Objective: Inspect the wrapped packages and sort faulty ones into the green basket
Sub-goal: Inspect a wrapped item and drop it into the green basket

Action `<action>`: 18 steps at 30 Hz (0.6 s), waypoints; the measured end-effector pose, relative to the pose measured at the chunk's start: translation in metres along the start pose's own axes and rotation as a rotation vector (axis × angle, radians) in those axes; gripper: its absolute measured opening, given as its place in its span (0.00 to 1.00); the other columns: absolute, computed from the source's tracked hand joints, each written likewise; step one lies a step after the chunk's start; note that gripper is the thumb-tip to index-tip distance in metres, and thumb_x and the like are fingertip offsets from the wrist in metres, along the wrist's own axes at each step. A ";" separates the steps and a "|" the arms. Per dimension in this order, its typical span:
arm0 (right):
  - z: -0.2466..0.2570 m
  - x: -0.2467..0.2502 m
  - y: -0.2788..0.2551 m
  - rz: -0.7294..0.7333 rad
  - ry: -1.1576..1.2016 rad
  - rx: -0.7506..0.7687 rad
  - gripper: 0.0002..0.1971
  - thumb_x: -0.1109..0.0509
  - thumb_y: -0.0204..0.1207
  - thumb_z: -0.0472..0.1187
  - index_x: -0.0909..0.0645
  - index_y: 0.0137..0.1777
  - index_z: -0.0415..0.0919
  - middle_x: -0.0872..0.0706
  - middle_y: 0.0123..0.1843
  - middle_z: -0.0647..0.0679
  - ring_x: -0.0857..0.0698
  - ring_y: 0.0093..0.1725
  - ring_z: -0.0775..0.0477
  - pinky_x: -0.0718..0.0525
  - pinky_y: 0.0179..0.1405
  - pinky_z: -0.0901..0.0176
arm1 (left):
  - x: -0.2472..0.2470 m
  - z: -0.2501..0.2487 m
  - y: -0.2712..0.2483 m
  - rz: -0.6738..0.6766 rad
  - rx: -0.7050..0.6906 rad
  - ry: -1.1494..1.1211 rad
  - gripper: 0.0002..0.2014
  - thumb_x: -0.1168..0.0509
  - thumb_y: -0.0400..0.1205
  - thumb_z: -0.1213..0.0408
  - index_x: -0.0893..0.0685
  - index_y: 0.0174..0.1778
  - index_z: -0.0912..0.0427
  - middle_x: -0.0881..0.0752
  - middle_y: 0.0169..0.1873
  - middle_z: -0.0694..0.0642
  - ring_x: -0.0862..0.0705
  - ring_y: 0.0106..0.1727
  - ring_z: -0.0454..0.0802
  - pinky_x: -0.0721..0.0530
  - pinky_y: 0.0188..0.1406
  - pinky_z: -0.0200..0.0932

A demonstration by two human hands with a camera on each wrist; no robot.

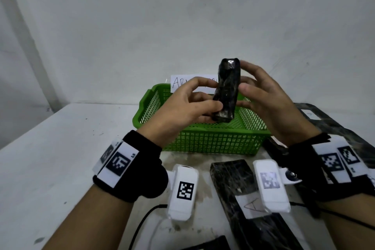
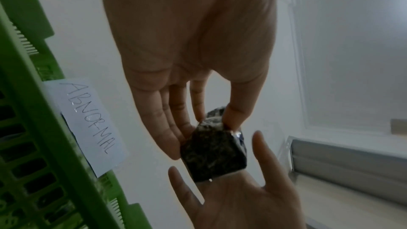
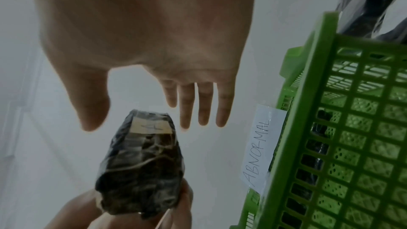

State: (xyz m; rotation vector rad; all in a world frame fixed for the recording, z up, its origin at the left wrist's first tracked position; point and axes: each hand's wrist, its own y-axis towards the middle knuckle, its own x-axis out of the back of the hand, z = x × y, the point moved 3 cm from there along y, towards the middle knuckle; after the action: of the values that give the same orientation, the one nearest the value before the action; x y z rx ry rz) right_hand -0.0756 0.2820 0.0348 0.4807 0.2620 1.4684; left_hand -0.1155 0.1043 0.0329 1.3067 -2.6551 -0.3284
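A black wrapped package (image 1: 227,89) stands upright in the air above the green basket (image 1: 213,140). My left hand (image 1: 211,97) grips its lower half between thumb and fingers. My right hand (image 1: 246,79) hovers at the package's right side with fingers spread and straight, apparently not touching it. In the right wrist view the package (image 3: 141,171) shows a small tan label near its top, below my right hand (image 3: 141,119). In the left wrist view my left hand (image 2: 211,124) pinches the package (image 2: 211,152).
A paper label reading ABNORMAL (image 3: 259,145) is stuck on the basket's far rim (image 3: 308,111). Something dark lies inside the basket. More black wrapped packages lie on the white table, one in front (image 1: 233,180) and others at the right (image 1: 334,124). A wall is behind.
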 end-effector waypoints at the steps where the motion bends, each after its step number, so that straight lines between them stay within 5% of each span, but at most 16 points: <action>1: -0.001 0.001 0.000 0.003 -0.005 -0.005 0.43 0.19 0.65 0.58 0.29 0.80 0.50 0.10 0.65 0.48 0.13 0.68 0.43 0.20 0.70 0.36 | -0.001 0.000 -0.001 0.011 -0.009 0.039 0.19 0.29 0.80 0.73 0.20 0.67 0.59 0.11 0.47 0.59 0.10 0.47 0.51 0.10 0.48 0.42; 5: 0.000 0.001 0.001 -0.026 -0.013 0.007 0.26 0.27 0.71 0.38 0.22 0.70 0.44 0.06 0.52 0.48 0.08 0.55 0.44 0.11 0.54 0.47 | -0.003 -0.001 -0.001 0.004 -0.042 0.163 0.20 0.26 0.78 0.71 0.19 0.64 0.56 0.09 0.48 0.56 0.10 0.45 0.47 0.13 0.48 0.41; 10: -0.001 0.003 0.000 -0.091 -0.109 0.080 0.19 0.31 0.78 0.22 0.20 0.60 0.44 0.08 0.38 0.55 0.08 0.44 0.55 0.10 0.42 0.59 | -0.004 0.000 0.000 -0.014 -0.063 0.254 0.17 0.23 0.76 0.68 0.16 0.59 0.53 0.10 0.46 0.48 0.12 0.46 0.47 0.11 0.59 0.51; 14: -0.001 0.004 0.000 -0.120 -0.154 0.114 0.18 0.29 0.75 0.21 0.20 0.57 0.44 0.11 0.35 0.57 0.12 0.40 0.59 0.11 0.40 0.63 | -0.007 0.003 0.001 -0.010 -0.088 0.335 0.16 0.23 0.77 0.64 0.16 0.59 0.52 0.10 0.54 0.52 0.11 0.52 0.55 0.13 0.62 0.58; 18: -0.001 0.001 0.000 -0.147 -0.158 0.132 0.15 0.27 0.72 0.28 0.20 0.56 0.43 0.12 0.35 0.61 0.13 0.40 0.62 0.14 0.40 0.66 | -0.008 0.003 0.000 0.003 -0.095 0.370 0.20 0.23 0.71 0.53 0.16 0.59 0.46 0.10 0.54 0.47 0.11 0.50 0.48 0.12 0.60 0.57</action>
State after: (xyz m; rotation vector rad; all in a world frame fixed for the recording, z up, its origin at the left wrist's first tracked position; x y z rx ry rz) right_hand -0.0759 0.2834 0.0338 0.6672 0.2636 1.2681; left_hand -0.1118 0.1106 0.0294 1.2012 -2.3049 -0.1872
